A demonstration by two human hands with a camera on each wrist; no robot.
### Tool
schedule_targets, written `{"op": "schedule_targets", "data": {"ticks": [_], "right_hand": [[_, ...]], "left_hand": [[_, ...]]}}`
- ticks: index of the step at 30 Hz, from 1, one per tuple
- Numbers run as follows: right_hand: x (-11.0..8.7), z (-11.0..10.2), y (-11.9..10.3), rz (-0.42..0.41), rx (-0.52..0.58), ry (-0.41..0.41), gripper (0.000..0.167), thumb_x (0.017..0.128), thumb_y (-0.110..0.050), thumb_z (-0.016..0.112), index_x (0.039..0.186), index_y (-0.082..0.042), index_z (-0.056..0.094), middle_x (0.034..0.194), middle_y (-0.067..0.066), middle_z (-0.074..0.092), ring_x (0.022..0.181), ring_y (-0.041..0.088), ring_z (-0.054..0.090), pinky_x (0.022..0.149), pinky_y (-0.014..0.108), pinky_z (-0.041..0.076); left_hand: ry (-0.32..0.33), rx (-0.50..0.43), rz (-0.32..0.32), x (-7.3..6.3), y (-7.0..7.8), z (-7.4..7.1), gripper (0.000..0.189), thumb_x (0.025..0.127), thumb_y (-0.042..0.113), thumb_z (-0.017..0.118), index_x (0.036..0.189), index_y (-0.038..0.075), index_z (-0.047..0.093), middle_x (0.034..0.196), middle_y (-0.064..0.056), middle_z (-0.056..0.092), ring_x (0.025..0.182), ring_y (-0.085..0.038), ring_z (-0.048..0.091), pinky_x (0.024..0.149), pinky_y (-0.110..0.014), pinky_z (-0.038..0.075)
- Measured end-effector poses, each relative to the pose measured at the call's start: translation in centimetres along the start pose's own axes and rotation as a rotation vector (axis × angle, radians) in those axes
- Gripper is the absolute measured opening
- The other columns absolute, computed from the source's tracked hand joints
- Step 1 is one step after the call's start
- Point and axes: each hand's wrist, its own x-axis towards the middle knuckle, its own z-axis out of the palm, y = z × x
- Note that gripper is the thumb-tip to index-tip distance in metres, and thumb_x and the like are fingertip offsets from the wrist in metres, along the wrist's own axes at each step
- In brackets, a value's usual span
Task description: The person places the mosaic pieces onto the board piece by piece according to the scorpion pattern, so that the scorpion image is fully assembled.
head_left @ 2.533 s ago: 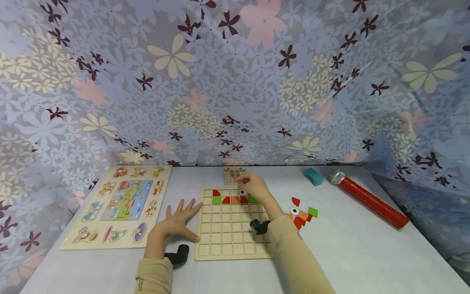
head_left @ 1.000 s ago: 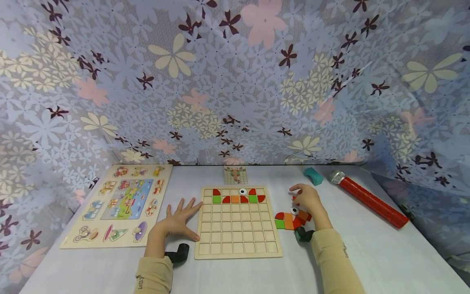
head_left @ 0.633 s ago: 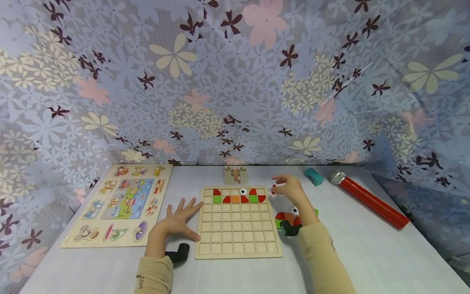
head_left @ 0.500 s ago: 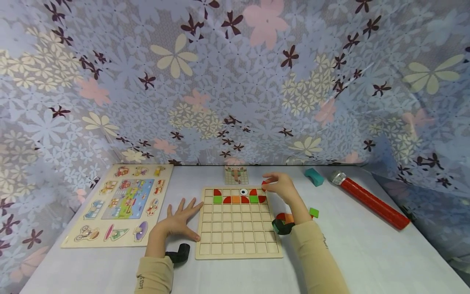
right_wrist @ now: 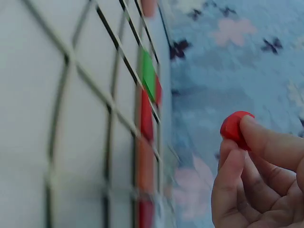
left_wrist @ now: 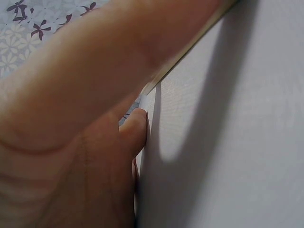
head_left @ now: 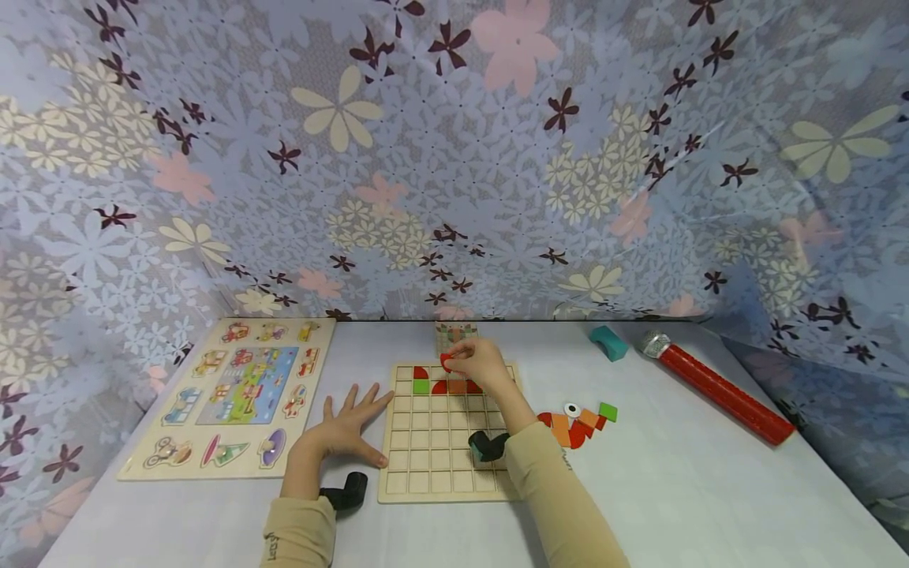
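My right hand [head_left: 483,367] pinches a red quarter-circle tile [right_wrist: 232,127] between thumb and fingers, over the far rows of the wooden grid board [head_left: 429,460]. Beneath it, part of the top rows is hidden. In the board's left part show a red quarter-circle piece [head_left: 421,372], a green square tile [head_left: 421,386] and another red piece [head_left: 440,387]. An orange tile [right_wrist: 145,166] sits in line with red ones in the right wrist view. Fingers spread, my left hand [head_left: 339,434] rests on the table at the board's left edge, its thumb touching the frame.
Loose red, orange, green and eye tiles [head_left: 571,409] lie right of the board. A small pattern card [head_left: 447,338] stands behind it. Farther right are a teal block [head_left: 609,343] and a red microphone [head_left: 724,390]. A wooden picture puzzle [head_left: 241,394] lies at left.
My right hand has left the board, picked up a red tile from the loose pieces, and come back leftward over the board's far rows. The left hand has stayed in place.
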Motion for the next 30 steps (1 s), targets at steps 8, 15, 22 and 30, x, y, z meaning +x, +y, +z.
{"op": "schedule_targets", "data": {"ticks": [8, 15, 22, 30], "right_hand": [[0.9, 4.0, -0.7, -0.097, -0.093, -0.105, 0.014, 0.082, -0.005, 0.068, 0.095, -0.001, 0.070, 0.090, 0.010, 0.066, 0.075, 0.016, 0.062, 0.068, 0.028, 0.053], [1.5, 5.9, -0.6, -0.155, -0.261, -0.142, 0.008, 0.079, -0.008, 0.071, 0.086, -0.005, 0.072, 0.085, 0.006, 0.067, 0.076, 0.017, 0.059, 0.065, 0.026, 0.048], [1.7, 6.5, -0.4, -0.164, -0.384, -0.131, 0.004, 0.079, -0.008, 0.071, 0.082, -0.006, 0.071, 0.080, 0.003, 0.067, 0.074, 0.016, 0.059, 0.066, 0.028, 0.050], [1.8, 6.9, -0.7, -0.200, -0.535, -0.137, 0.003, 0.080, -0.006, 0.069, 0.079, -0.006, 0.072, 0.081, 0.005, 0.067, 0.076, 0.019, 0.061, 0.067, 0.030, 0.051]], "left_hand": [[-0.004, 0.006, 0.013, -0.1, 0.0, -0.3, 0.110, 0.056, 0.038, 0.086, 0.146, 0.015, 0.027, 0.154, -0.017, 0.010, 0.138, -0.044, -0.008, 0.099, -0.067, -0.016], [-0.005, 0.015, 0.014, 0.0, 0.0, -0.2, 0.110, 0.056, 0.039, 0.085, 0.146, 0.016, 0.027, 0.154, -0.016, 0.010, 0.138, -0.044, -0.008, 0.099, -0.067, -0.016], [-0.010, 0.024, 0.005, 0.0, 0.0, -0.1, 0.110, 0.056, 0.040, 0.085, 0.146, 0.016, 0.027, 0.154, -0.016, 0.011, 0.138, -0.044, -0.007, 0.100, -0.067, -0.015], [-0.009, 0.015, 0.003, -0.2, 0.3, -0.3, 0.110, 0.056, 0.038, 0.086, 0.146, 0.014, 0.028, 0.153, -0.017, 0.011, 0.138, -0.044, -0.007, 0.100, -0.067, -0.015]]}}
